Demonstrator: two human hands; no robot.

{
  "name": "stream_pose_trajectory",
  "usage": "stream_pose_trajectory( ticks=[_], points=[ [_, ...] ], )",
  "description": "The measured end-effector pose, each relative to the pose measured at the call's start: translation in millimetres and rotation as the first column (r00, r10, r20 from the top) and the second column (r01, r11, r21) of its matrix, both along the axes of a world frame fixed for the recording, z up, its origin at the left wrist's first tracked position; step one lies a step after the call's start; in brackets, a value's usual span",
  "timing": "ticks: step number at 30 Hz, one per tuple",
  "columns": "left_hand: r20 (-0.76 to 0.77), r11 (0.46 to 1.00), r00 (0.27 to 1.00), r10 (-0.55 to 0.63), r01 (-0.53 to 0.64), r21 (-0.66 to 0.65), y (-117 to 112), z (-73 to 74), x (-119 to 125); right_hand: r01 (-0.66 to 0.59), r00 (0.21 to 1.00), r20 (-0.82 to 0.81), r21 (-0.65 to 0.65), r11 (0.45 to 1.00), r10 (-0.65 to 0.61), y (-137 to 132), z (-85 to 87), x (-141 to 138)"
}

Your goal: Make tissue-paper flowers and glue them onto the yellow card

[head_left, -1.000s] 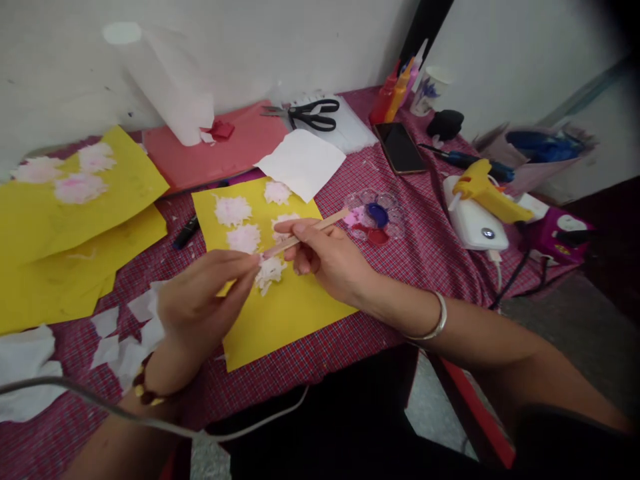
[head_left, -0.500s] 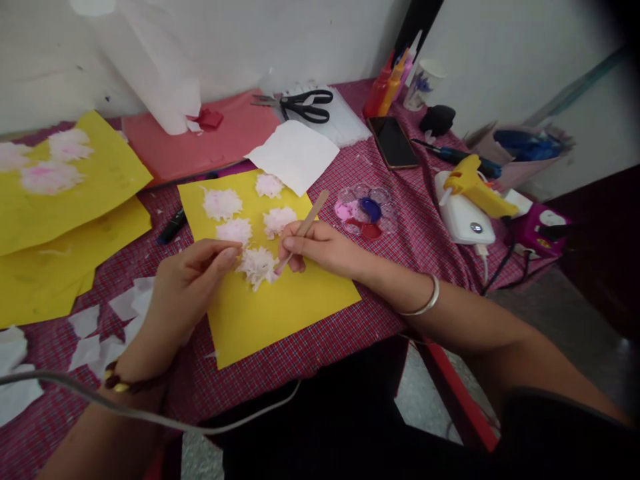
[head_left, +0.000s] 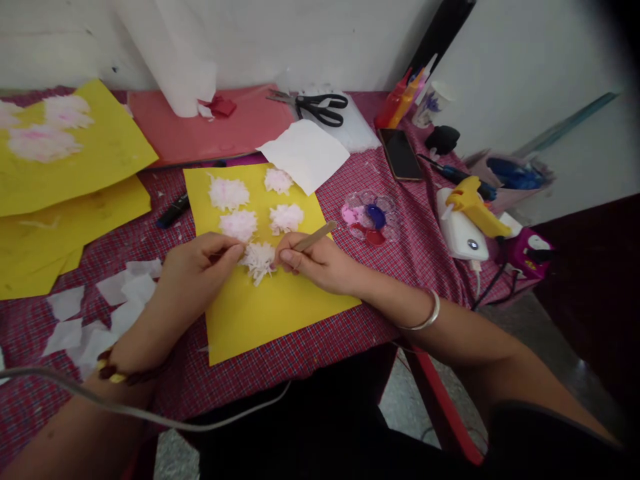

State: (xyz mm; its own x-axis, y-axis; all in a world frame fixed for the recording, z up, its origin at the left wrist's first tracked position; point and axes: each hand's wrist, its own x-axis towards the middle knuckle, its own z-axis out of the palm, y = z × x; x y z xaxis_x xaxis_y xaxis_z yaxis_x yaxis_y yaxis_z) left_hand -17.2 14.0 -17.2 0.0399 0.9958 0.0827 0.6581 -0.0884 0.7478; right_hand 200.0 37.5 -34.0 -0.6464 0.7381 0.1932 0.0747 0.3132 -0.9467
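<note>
A white tissue-paper flower (head_left: 259, 261) with ragged, fringed petals sits on a yellow sheet of paper (head_left: 265, 327). At its left edge, my left hand (head_left: 200, 273) is closed, thumb and forefinger pinching the petals. My right hand (head_left: 315, 260) grips a paintbrush (head_left: 316, 236) with a wooden handle; its tip is at the flower's right side, mostly hidden by my fingers. Several pink-tinted paper flowers (head_left: 229, 193) are on the sheet above my hands. To the right stands a clear flower-shaped palette (head_left: 389, 208) holding pink, blue and red paint.
Loose white paper squares (head_left: 67, 303) lie at left, below more yellow sheets (head_left: 110, 150) with flowers. Scissors (head_left: 323, 109), a white sheet (head_left: 305, 153) and a phone (head_left: 400, 155) lie behind. A yellow glue gun (head_left: 477, 205) rests on a white box. A cable (head_left: 150, 419) crosses the foreground.
The paintbrush handle has tipped lower toward the right, and my right hand has moved in closer to the flower. My left hand keeps its pinch. The camera view has shifted slightly.
</note>
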Motion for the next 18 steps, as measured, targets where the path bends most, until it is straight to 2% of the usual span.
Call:
stream_pose_trajectory(
  ticks=[4, 6, 8, 10, 12, 14, 16, 18],
  points=[
    [-0.058, 0.999, 0.998, -0.034, 0.035, 0.002, 2.3, -0.7, -2.5, 0.021, 0.999, 0.048, 0.091, 0.996, -0.025, -3.8, 1.5, -1.1],
    [-0.082, 0.999, 0.995, -0.051, 0.052, 0.011, 3.2, -1.5, -4.2, 0.032, 0.998, 0.055, 0.077, 0.997, -0.036, -5.4, 1.7, -2.3],
    [-0.075, 0.998, 0.995, -0.059, 0.061, 0.027, 3.8, -4.1, -5.3, 0.057, 0.998, 0.015, -0.029, 0.998, -0.056, -4.7, 0.6, -3.2],
    [-0.062, 0.997, 0.996, -0.071, 0.074, 0.037, 4.8, -8.4, -5.2, 0.141, 0.983, -0.087, -0.207, 0.968, -0.162, -1.3, -1.4, -3.2],
    [-0.05, 0.996, 0.996, -0.07, 0.073, 0.047, 6.3, -12.1, -4.1, 0.24, 0.927, -0.185, -0.379, 0.894, -0.327, 3.6, -3.5, -2.4],
    [-0.014, 0.998, 0.998, -0.055, 0.055, 0.007, 7.6, -10.1, -3.9, 0.28, 0.875, -0.225, -0.487, 0.827, -0.429, 7.7, -4.9, -1.5],
    [0.078, 0.995, 0.997, -0.026, 0.033, -0.09, 6.1, 1.9, -8.1, 0.266, 0.869, -0.225, -0.539, 0.799, -0.441, 9.5, -5.2, -1.3],
    [0.15, 0.987, 0.987, 0.051, -0.027, -0.158, -1.4, 23.9, -18.3, 0.254, 0.869, -0.224, -0.564, 0.786, -0.442, 9.1, -4.4, -1.8]
  ],
)
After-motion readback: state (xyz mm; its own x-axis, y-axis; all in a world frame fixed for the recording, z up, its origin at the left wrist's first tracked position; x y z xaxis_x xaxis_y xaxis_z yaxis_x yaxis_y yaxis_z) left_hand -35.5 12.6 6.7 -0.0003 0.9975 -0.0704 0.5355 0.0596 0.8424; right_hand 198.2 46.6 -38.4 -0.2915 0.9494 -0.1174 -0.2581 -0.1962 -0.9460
